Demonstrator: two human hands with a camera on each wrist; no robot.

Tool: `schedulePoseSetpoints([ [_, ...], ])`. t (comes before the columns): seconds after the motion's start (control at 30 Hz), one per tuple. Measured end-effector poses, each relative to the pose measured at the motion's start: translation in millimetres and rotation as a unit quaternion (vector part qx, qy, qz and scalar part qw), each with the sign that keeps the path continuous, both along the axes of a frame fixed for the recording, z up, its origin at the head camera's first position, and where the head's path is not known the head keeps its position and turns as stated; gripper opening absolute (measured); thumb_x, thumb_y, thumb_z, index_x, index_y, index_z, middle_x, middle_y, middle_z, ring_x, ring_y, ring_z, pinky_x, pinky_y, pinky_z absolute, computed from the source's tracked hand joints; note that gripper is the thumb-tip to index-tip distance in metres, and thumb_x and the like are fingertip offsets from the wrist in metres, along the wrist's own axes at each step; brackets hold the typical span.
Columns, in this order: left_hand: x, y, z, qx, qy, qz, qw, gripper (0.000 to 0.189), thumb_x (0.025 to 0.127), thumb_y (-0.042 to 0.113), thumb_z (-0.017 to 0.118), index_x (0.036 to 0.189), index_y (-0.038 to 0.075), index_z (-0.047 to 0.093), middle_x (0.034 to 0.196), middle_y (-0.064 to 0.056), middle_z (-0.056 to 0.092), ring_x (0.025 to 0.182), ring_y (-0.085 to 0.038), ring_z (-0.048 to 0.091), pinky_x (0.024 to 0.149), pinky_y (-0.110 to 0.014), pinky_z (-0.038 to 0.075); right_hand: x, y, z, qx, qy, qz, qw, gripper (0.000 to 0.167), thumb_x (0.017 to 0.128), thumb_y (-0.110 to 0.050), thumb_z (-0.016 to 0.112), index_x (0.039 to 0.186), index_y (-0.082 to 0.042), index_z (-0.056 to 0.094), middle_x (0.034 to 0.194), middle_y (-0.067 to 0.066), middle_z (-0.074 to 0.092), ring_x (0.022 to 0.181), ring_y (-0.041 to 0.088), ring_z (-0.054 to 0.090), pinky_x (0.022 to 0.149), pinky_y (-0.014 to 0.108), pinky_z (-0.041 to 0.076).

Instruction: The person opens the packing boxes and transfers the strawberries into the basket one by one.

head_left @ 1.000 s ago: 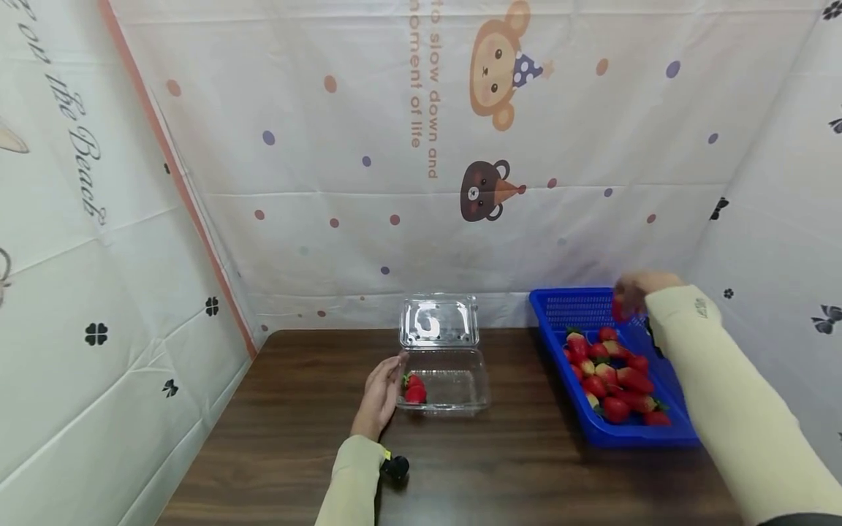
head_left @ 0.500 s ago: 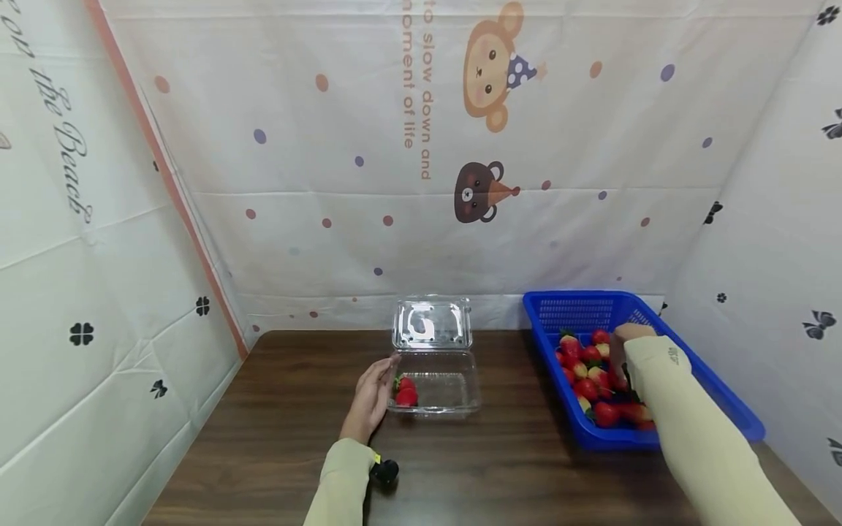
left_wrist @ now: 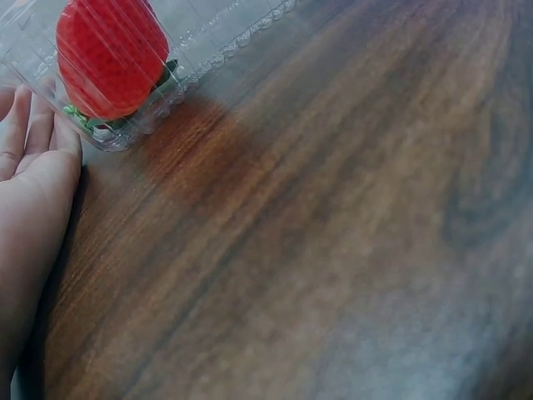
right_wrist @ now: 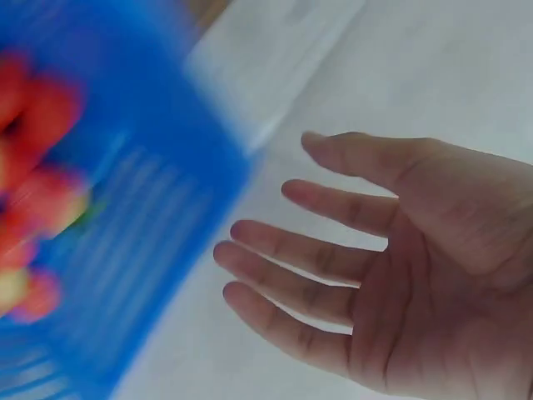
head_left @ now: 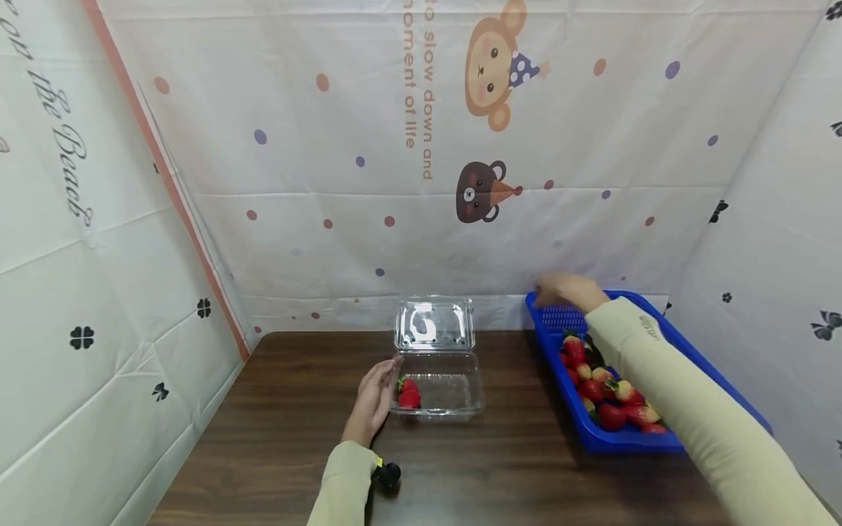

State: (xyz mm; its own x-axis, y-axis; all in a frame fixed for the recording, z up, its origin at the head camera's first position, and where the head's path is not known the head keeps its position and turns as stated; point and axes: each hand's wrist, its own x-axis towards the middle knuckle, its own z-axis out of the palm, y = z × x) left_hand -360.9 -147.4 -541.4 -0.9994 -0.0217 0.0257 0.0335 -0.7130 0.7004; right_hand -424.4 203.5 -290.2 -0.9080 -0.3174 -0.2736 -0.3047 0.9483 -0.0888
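A clear plastic clamshell box (head_left: 454,398) stands on the table with its lid (head_left: 434,325) raised. Two strawberries (head_left: 409,398) lie inside at its left end; through the wall a red strawberry (left_wrist: 112,58) shows large in the left wrist view. My left hand (head_left: 371,398) rests against the box's left side, fingers fairly straight. Above the far left rim of a blue basket (head_left: 579,431) is my right hand (head_left: 569,290), blurred in the head view. The right wrist view shows that hand (right_wrist: 375,267) with spread fingers and a bare palm. Several strawberries (head_left: 612,416) fill the basket's left part.
The basket stands to the right of the box on a dark wooden table (head_left: 500,475), with bare wood between them. A printed white cloth (head_left: 316,168) hangs close behind the table and along both sides.
My right hand held a strawberry above the basket, dipped among the others, and is now raised without it at the far left rim. The left hand stays at the box.
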Motion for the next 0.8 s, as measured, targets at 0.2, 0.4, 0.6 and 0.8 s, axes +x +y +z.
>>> schedulePoseSetpoints([
  [0.2, 4.9, 2.0, -2.1, -0.005, 0.006, -0.002, 1.0, 0.023, 0.106, 0.0, 0.046, 0.096, 0.007, 0.066, 0.111, -0.004, 0.074, 0.117, -0.012, 0.065, 0.108, -0.019, 0.049, 14.9, -97.0, -28.4, 0.024, -0.001, 0.181, 0.9832, 0.036, 0.097, -0.022, 0.066, 0.127, -0.002, 0.064, 0.129, 0.019, 0.067, 0.116, 0.034, 0.065, 0.102, 0.048, 0.055],
  [0.4, 3.8, 5.5, -2.4, -0.005, 0.006, -0.003, 1.0, 0.026, 0.106, 0.001, 0.046, 0.094, 0.009, 0.068, 0.11, -0.004, 0.074, 0.115, -0.012, 0.066, 0.11, -0.021, 0.047, 50.9, -163.7, -94.1, 0.055, -0.046, 0.337, 0.9389, 0.047, 0.099, -0.015, 0.064, 0.145, -0.017, 0.053, 0.141, 0.01, 0.059, 0.126, 0.023, 0.06, 0.108, 0.034, 0.052],
  [0.6, 0.9, 7.6, 0.2, -0.004, -0.002, 0.002, 1.0, 0.021, 0.105, 0.001, 0.048, 0.095, 0.008, 0.066, 0.111, -0.004, 0.074, 0.115, -0.012, 0.066, 0.11, -0.02, 0.048, 61.6, -180.9, -120.7, 0.146, -0.031, 0.338, 0.9291, 0.052, 0.095, -0.01, 0.069, 0.139, -0.034, 0.056, 0.138, 0.0, 0.054, 0.115, 0.01, 0.058, 0.096, 0.023, 0.053],
  [0.8, -0.7, 3.6, 0.8, 0.002, -0.006, 0.004, 1.0, 0.024, 0.105, -0.001, 0.047, 0.094, 0.008, 0.066, 0.109, -0.004, 0.075, 0.115, -0.012, 0.066, 0.108, -0.02, 0.048, 55.7, -172.4, -127.3, 0.17, -0.038, 0.326, 0.9292, 0.046, 0.092, -0.01, 0.073, 0.132, -0.032, 0.064, 0.122, -0.003, 0.063, 0.107, 0.008, 0.056, 0.088, 0.023, 0.052],
])
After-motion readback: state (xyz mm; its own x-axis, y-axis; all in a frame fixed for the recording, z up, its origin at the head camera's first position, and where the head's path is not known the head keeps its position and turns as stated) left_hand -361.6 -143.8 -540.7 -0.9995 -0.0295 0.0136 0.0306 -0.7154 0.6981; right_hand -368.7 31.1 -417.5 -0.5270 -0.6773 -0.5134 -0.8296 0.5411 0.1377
